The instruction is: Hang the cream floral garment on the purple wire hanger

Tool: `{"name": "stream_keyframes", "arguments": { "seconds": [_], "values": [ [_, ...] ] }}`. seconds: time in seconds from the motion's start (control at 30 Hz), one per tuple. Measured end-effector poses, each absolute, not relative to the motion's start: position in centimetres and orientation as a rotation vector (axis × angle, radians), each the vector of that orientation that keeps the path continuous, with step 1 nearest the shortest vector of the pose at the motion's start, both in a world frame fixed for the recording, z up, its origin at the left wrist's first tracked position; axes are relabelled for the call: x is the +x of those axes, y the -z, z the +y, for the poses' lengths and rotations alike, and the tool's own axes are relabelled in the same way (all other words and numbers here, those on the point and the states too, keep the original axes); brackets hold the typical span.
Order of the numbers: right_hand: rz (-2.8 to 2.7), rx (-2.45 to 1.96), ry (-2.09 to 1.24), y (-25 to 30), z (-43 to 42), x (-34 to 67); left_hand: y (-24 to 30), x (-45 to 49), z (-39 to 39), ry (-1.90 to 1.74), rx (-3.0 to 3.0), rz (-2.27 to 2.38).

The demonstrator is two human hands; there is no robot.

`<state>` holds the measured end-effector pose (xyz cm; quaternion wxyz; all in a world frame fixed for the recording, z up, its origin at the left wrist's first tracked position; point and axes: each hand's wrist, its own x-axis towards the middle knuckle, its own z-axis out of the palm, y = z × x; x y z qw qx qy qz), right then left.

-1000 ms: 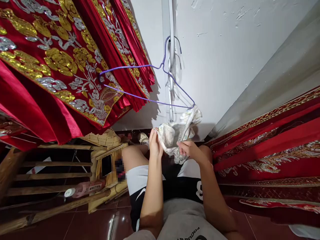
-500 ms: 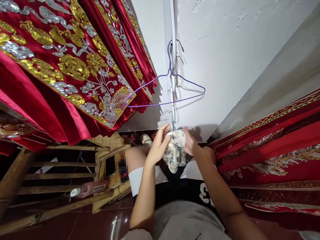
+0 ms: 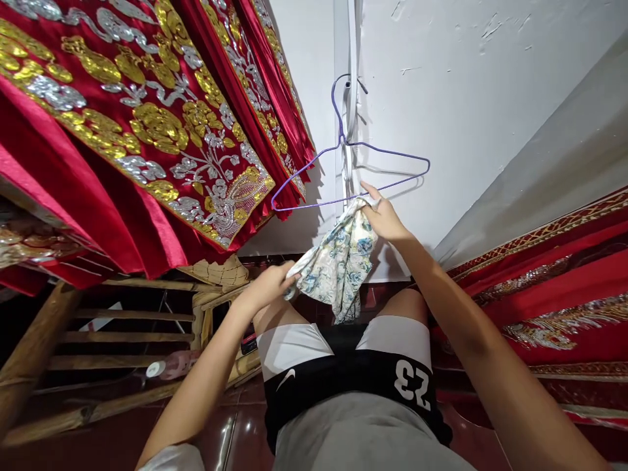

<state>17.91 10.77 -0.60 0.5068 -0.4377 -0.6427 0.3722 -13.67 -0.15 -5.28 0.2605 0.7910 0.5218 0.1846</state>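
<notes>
A piece of thin white cloth with a blue and green floral print (image 3: 338, 258) hangs in folds between my hands; what kind of garment it is does not show. My left hand (image 3: 271, 285) grips its lower left corner. Higher up, my right hand (image 3: 383, 214) pinches the upper right end, the index finger reaching up to the bottom wire of a purple hanger (image 3: 318, 205). That hanger is hooked on a white upright against the wall, with nothing on it. I cannot tell whether my right finger touches the wire.
Red skirts with gold and silver sequins (image 3: 161, 124) hang at the left. More red embroidered fabric (image 3: 564, 281) is on the right. A bamboo chair (image 3: 137, 339) with a pink bottle (image 3: 179, 365) stands lower left. The white wall (image 3: 451, 98) is straight ahead.
The cloth was bunched between both hands and is now stretched out at a slant. My right hand rose toward the hanger; my left moved left and slightly down. The hanger has swung a little.
</notes>
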Motion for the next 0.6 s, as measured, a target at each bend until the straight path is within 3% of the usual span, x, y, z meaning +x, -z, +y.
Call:
{"name": "stream_keyframes", "arguments": {
  "seconds": [0.2, 0.6],
  "values": [
    [-1.527, -1.019, -0.712, 1.3, 11.0, 18.5, 0.9, -14.4, 1.3, -0.551, 2.432, 1.575],
    [-1.666, -0.973, -0.653, -1.0, 6.2, 18.1, -6.7, -10.0, 5.7, -1.365, 2.432, 1.507]
  ]
}}
